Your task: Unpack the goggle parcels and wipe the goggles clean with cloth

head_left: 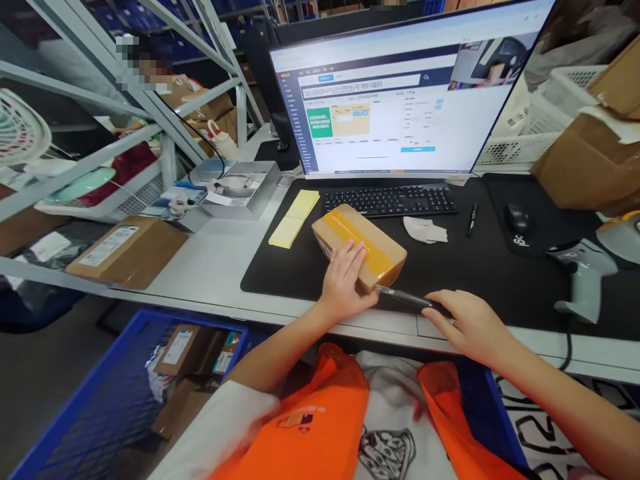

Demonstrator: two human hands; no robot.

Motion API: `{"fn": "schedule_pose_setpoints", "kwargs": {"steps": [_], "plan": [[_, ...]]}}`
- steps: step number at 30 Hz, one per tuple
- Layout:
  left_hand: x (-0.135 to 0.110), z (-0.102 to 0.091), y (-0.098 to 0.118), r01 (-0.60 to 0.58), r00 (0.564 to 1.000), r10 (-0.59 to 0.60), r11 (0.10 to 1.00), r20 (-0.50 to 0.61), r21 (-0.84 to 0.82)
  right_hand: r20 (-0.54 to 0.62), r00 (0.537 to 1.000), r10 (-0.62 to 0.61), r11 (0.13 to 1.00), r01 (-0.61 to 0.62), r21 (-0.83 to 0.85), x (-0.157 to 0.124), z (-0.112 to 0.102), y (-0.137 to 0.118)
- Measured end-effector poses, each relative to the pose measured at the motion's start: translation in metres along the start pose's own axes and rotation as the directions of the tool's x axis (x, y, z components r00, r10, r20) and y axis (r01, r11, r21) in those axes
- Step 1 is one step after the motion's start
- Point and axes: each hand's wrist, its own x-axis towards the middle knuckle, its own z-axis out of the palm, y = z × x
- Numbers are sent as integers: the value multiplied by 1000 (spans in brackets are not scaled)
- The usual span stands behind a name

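A small cardboard box [359, 245] with yellow tape along its top lies at an angle on the black desk mat [280, 277]. My left hand [345, 281] grips the near left side of it, fingers over the top and thumb low by the near end. In my right hand [463, 320] is a utility knife [407, 298] with a dark handle. Its tip meets the lower near corner of the box, close to my left thumb; how deep the blade sits cannot be seen.
Behind the box are a keyboard [390, 200] and a monitor [410, 107]. Yellow slips [294, 219] lie left; a pen [472, 219], a mouse [518, 218] and a barcode scanner [585, 280] lie right. Another carton [127, 253] sits far left, above a blue crate [95, 390].
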Motion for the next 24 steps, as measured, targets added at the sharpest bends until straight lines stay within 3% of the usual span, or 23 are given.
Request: {"fn": "schedule_pose_setpoints", "kwargs": {"steps": [11, 13, 15, 16, 19, 21, 22, 24], "plan": [[1, 1, 0, -8, 998, 9, 1000, -56, 28, -62, 998, 6, 996, -12, -84, 7, 2, -4], [1, 1, 0, -20, 998, 21, 999, -52, 31, -62, 998, 3, 992, -11, -122, 9, -3, 10], [1, 0, -1, -28, 998, 30, 999, -48, 34, -125, 984, 124, 968, -148, -202, 9, -15, 39], [1, -1, -1, -30, 998, 32, 999, -50, 35, -188, 955, 230, 930, -272, -245, 8, -22, 57], [2, -3, -1, -35, 998, 37, 999, -57, 37, -329, 786, 523, 754, -607, -253, -1, -39, 104], [3, -4, 0, -31, 998, 33, 999, -50, 34, -290, 747, 599, 742, -653, -149, -7, -39, 111], [5, -4, 2, -20, 999, 21, 999, -43, 32, -260, 761, 594, 772, -630, -83, -10, -34, 106], [8, -6, 5, 21, 999, -20, 999, -31, 32, -203, 846, 493, 867, -497, 32, -13, -19, 80]]}}
